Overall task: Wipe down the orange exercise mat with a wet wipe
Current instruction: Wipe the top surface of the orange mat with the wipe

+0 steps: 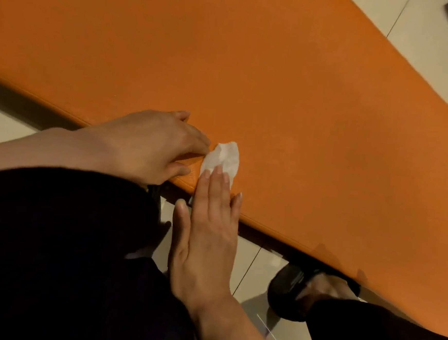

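Orange exercise mat (252, 64): lying across the tiled floor (428, 51), white wet wipe (222, 157) sitting crumpled near its front edge. Right hand (206, 238): straight fingers pressing flat on the wipe. Left hand (149, 145): fingers relaxed, resting on the mat, touching the wipe, gripping nothing.

Mat (252, 64): orange leather-like covering, smooth, low sheen. Wipe (222, 156): thin white fabric, crumpled. Floor (425, 51): pale glossy tiles. Slipper (288, 287): black, shiny.
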The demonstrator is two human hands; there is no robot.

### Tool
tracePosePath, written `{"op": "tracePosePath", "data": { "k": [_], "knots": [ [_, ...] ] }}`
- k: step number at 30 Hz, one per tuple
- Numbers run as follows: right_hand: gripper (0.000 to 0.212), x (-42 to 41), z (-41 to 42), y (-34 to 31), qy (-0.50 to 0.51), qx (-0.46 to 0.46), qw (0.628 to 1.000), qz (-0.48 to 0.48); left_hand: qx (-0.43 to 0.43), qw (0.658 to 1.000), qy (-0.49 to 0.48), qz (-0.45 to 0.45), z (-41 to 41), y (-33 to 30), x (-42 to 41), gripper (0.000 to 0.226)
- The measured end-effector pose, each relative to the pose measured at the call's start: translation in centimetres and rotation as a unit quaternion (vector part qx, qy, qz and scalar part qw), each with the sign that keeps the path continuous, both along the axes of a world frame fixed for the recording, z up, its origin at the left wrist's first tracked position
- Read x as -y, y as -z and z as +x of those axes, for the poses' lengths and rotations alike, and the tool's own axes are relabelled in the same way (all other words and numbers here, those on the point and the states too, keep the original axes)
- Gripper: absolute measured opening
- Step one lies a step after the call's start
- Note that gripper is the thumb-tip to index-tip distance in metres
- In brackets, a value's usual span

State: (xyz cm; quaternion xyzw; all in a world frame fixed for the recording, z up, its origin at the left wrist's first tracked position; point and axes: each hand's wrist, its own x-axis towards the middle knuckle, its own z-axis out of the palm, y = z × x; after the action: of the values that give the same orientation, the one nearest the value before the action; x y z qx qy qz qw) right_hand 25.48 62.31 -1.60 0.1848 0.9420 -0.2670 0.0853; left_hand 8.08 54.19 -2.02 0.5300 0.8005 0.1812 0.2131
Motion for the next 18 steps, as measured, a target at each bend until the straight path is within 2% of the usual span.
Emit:
{"op": "tracePosePath", "data": {
  "k": [3, 6, 8, 10, 14, 16, 18],
  "knots": [
    [0.065, -2.9, 1.3, 0.2, -0.053, 0.000, 0.996, 0.065, -0.022, 1.000, 0.009, -0.008, 0.1, 0.2, 0.0, 0.046],
    [0.070, -6.0, 2.9, 1.0, 0.041, 0.014, 0.985, 0.166, -0.021, 0.999, 0.010, -0.027, 0.0, 0.4, -0.1, 0.047],
    [0.077, -5.9, 2.2, 1.3, 0.121, 0.027, 0.980, 0.154, -0.015, 0.999, 0.011, -0.038, 0.0, 0.5, -0.3, 0.051],
    [0.079, -4.4, 0.3, 1.3, 0.141, 0.045, 0.985, 0.092, -0.007, 0.999, 0.010, -0.041, -0.1, 0.4, -0.4, 0.053],
    [0.081, -2.1, -3.3, 0.8, 0.005, 0.039, 0.999, 0.006, -0.016, 1.000, -0.008, -0.007, 0.0, 0.4, -0.5, 0.048],
    [0.078, -3.4, -3.1, 0.7, -0.053, 0.054, 0.997, 0.022, -0.019, 1.000, -0.006, -0.015, 0.0, 0.3, -0.4, 0.048],
    [0.074, -5.8, -1.4, 0.7, -0.056, 0.080, 0.992, 0.075, -0.014, 0.999, 0.001, -0.043, -0.1, 0.6, -0.4, 0.050]
  ]
}}
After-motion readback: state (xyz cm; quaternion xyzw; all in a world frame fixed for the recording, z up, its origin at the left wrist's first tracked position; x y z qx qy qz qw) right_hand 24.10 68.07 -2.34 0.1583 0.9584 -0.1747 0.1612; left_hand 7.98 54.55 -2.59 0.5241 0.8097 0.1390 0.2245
